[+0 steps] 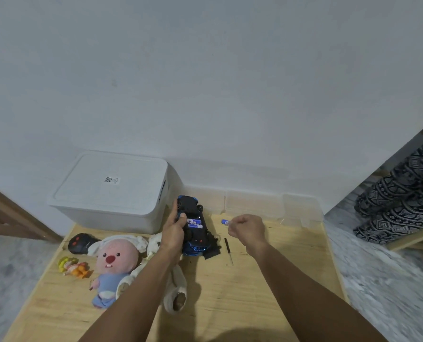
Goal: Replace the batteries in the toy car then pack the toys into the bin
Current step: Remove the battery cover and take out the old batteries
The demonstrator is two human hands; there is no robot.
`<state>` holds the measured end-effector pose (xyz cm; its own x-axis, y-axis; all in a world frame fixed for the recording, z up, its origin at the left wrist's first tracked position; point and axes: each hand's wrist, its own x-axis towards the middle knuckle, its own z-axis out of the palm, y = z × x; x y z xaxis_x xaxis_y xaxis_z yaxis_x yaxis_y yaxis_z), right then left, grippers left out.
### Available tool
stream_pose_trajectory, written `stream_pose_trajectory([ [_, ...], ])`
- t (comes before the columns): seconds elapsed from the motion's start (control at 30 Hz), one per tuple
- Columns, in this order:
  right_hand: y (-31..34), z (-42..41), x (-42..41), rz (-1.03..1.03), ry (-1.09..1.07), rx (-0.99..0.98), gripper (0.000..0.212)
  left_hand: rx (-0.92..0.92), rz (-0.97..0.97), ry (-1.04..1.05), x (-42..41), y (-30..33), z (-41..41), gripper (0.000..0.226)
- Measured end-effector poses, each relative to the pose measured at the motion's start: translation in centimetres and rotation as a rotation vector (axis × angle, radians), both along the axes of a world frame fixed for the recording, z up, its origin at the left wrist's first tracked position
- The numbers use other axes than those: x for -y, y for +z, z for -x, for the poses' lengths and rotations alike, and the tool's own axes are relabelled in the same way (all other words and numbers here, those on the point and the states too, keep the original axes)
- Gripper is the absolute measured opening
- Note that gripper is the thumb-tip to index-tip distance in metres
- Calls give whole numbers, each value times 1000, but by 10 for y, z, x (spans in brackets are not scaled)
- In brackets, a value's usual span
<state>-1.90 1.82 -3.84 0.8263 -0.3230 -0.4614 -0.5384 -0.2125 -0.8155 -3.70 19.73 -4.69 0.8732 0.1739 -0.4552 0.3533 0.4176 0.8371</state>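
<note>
Nearest me on the wooden table (230, 304) lie a pink plush toy (114, 265) and a white plush (173, 290), partly under my left forearm. Beyond them my left hand (174, 230) grips the upturned blue toy car (193, 225) along its left side, thumb by two batteries seated in the open bay. Right of the car, clear of it, my right hand (247, 229) pinches what seems a third battery (225, 221). Farthest back sits the lidded white bin (116, 193).

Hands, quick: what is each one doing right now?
Left hand: grips the upturned toy car, thumb at the open battery bay.
Right hand: pinches a blue battery at its fingertips, beside the car.
</note>
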Motion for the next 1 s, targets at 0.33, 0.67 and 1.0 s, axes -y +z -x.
stream_pose_trajectory([
  [0.33, -25, 11, 4, 290, 8, -28, 6, -27, -18, -45, 5, 1, 1, 52],
  [0.67, -35, 14, 6, 350, 99, 22, 15, -36, -31, -86, 12, 3, 3, 53],
  [1.0, 2, -11, -3, -506, -145, 11, 23, -25, -11, -77, 13, 7, 3, 51],
])
